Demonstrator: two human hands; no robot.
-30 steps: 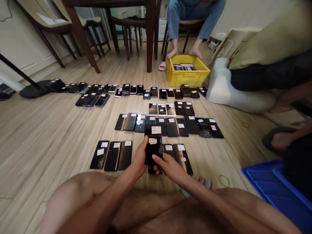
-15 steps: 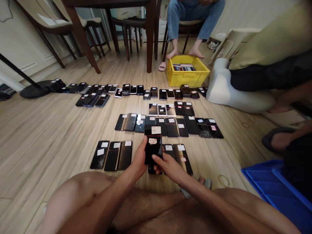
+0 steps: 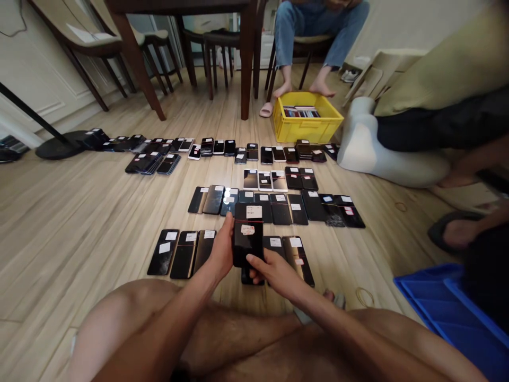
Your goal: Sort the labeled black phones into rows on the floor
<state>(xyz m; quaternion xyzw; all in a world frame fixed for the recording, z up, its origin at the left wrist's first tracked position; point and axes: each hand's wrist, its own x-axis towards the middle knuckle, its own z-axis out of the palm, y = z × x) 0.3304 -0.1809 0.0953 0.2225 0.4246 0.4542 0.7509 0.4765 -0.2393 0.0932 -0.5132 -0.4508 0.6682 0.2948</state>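
A black smartphone (image 3: 248, 245) with two white labels and a thin red band across it is held up in front of me. My right hand (image 3: 270, 267) grips its lower right corner, thumb on the front and fingers beneath. Beside its left edge is my left hand (image 3: 221, 245), stretched out with a narrow gap to the phone; its far fingers are partly hidden. Below the held phone, another dark phone (image 3: 247, 278) shows in part. Labelled phones lie on both sides in the nearest row, including a black phone (image 3: 162, 253) at left and a banded phone (image 3: 299, 262) at right.
More rows of labelled phones (image 3: 281, 209) cover the wooden floor ahead. A yellow crate (image 3: 308, 130) holding upright thin items stands before a seated person. Another person's leg (image 3: 393, 146) is at right, near a blue plastic bin (image 3: 449, 297). Rubber bands (image 3: 365, 297) lie nearby.
My left hand has shifted slightly left, away from the phone's edge. The phone stays in my right hand almost in place.
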